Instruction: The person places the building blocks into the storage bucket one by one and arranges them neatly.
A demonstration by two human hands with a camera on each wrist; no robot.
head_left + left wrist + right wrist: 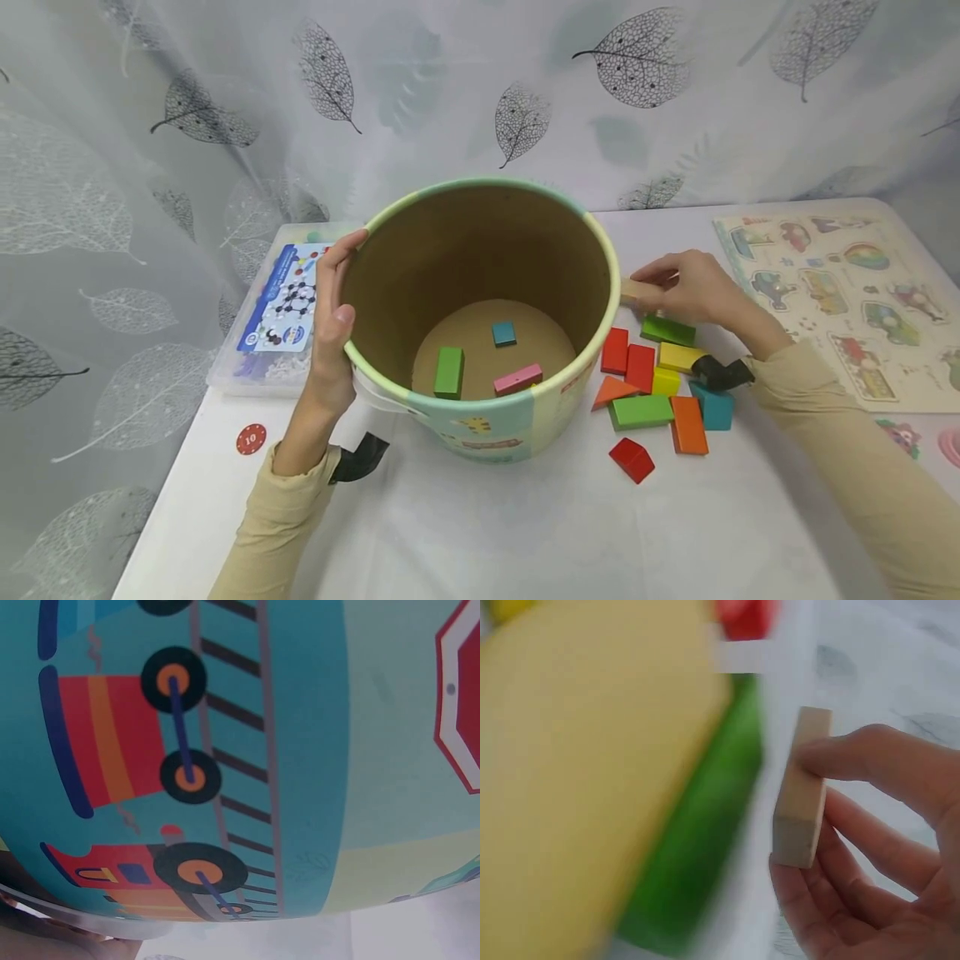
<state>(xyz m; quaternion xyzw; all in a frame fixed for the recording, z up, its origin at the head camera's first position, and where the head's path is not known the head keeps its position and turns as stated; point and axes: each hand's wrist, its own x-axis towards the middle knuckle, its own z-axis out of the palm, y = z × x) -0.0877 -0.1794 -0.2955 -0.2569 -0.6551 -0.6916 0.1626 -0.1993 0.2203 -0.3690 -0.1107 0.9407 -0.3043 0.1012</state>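
A large round bucket (480,192) with a printed outside stands tilted toward me, its mouth facing up. Inside it lie a green block (449,372), a blue block (504,334), a pink block (518,380) and a sliver of yellow. My left hand (332,325) grips the bucket's left rim, thumb on the near side; the left wrist view is filled by the bucket's printed wall (307,750). To the right of the bucket, my right hand (693,287) pinches a plain wooden block (802,795) between thumb and fingers, just beyond a green block (667,330).
Several coloured blocks (640,368) lie loosely right of the bucket, with a red one (632,460) nearer me. A wooden picture puzzle board (847,300) lies at the right. A clear plastic case (247,375) and a red round chip (251,439) are at the left.
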